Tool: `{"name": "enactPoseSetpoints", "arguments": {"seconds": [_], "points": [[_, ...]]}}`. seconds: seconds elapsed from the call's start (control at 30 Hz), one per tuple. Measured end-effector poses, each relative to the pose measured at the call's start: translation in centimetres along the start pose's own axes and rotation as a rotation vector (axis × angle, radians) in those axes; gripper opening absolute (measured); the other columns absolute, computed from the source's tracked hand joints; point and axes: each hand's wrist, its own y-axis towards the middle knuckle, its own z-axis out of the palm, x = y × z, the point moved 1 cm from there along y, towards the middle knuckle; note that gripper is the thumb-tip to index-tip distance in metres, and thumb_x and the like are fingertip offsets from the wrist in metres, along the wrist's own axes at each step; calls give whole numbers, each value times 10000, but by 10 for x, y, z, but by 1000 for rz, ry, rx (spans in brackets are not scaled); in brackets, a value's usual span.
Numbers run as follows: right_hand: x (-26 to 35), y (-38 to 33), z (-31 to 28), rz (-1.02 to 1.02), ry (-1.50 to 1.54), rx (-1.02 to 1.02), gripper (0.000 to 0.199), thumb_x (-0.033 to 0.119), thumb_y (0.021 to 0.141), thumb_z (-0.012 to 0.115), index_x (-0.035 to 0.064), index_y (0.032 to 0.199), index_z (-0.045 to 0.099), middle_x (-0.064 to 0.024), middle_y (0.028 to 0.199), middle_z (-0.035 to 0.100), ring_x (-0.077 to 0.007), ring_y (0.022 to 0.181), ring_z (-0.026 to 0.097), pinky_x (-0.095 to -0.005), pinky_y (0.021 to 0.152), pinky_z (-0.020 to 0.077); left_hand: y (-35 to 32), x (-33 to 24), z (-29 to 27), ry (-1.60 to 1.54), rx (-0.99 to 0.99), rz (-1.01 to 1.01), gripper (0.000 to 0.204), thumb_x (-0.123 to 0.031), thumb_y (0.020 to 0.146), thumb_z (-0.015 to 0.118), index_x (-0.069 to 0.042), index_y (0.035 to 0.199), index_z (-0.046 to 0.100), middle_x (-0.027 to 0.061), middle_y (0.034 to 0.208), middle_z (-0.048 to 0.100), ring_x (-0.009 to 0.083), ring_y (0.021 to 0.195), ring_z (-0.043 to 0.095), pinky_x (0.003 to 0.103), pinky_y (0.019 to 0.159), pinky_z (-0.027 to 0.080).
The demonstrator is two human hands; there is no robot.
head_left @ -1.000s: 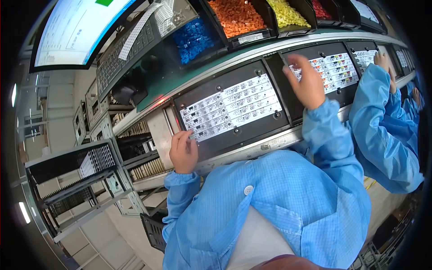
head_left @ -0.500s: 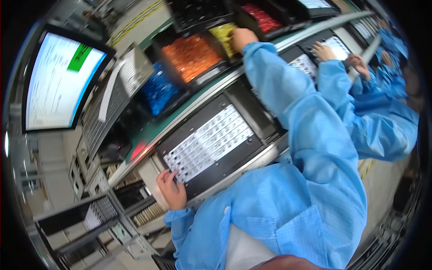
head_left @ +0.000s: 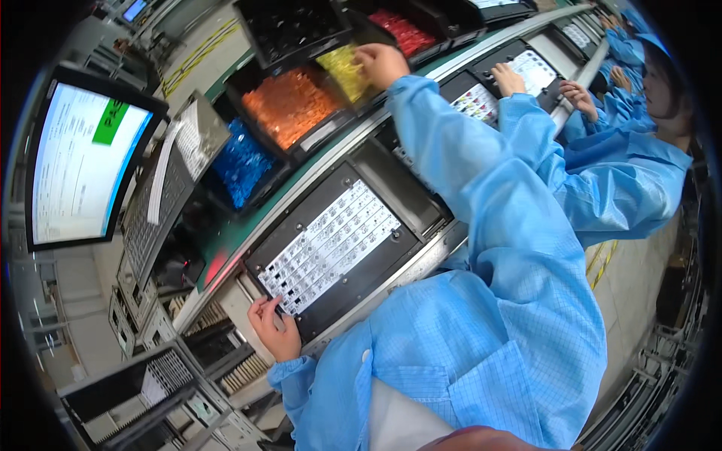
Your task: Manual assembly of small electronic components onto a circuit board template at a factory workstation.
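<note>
Bent loosely, the fingers of the left hand (head_left: 276, 329) are at the near left corner of the black tray (head_left: 365, 276), by the ends of the white boards (head_left: 331, 246). I can't make out whether they pinch anything. Past the tray's far side, the right hand (head_left: 382, 65) has curled fingers down at the yellow bits (head_left: 340, 71), but it is too hard to see whether they have a bit between them.

Farthest left of the tray is a bright screen (head_left: 83, 161) with a green patch (head_left: 113, 122) near its top. Closer to the tray, on the same side, is a dark keyboard (head_left: 154, 225) with a long white strip (head_left: 164, 177) lying over it. A red glow (head_left: 216, 263) shows just beside the tray's left edge. Past the tray's far side come the bins: blue bits (head_left: 241, 164), then orange bits (head_left: 292, 107) with black bits (head_left: 289, 26) behind them.

The white boards lie flat on the tray in rows, with little dark squares at their left ends. Next past the tray are the yellow bits, then red bits (head_left: 404, 31). Well to the right of the tray are boards with coloured dots (head_left: 475, 103), then a co-worker's hand (head_left: 509, 79) and the co-worker's other hand (head_left: 577, 100).
</note>
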Motion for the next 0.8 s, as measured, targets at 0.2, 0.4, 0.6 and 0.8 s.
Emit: {"name": "enactPoseSetpoints", "arguments": {"seconds": [0.2,0.4,0.6,0.8], "points": [[8,-81,-45,-77,358,543,339,190,1134,602,-32,1371,696,-56,1128,774,-66,807,650,-215,719,549,5,-9,13,119,-73,-5,528,83,751,611,-60,1246,725,174,1364,583,368,1318,567,444,1182,412],[6,-186,36,-206,58,905,248,82,1047,660,49,1276,748,-76,1096,795,-157,876,746,-310,759,602,52,-60,24,-15,-67,0,430,55,810,703,-60,1224,723,151,1344,623,345,1289,598,419,1146,449],[-1,-201,78,-943,-234,670,220,77,875,732,84,1089,784,-63,1081,765,-314,1058,718,-432,907,591,110,-95,75,158,-5,241,331,-24,847,757,-101,1168,754,102,1171,700,347,1173,629,476,1016,488],[-1,-181,65,-814,-50,508,167,93,919,784,77,1084,806,-83,1050,767,-317,1058,694,-420,926,565,135,-92,94,163,-21,283,230,-111,852,809,-132,1080,782,55,1103,723,315,1109,646,458,960,469]]}}
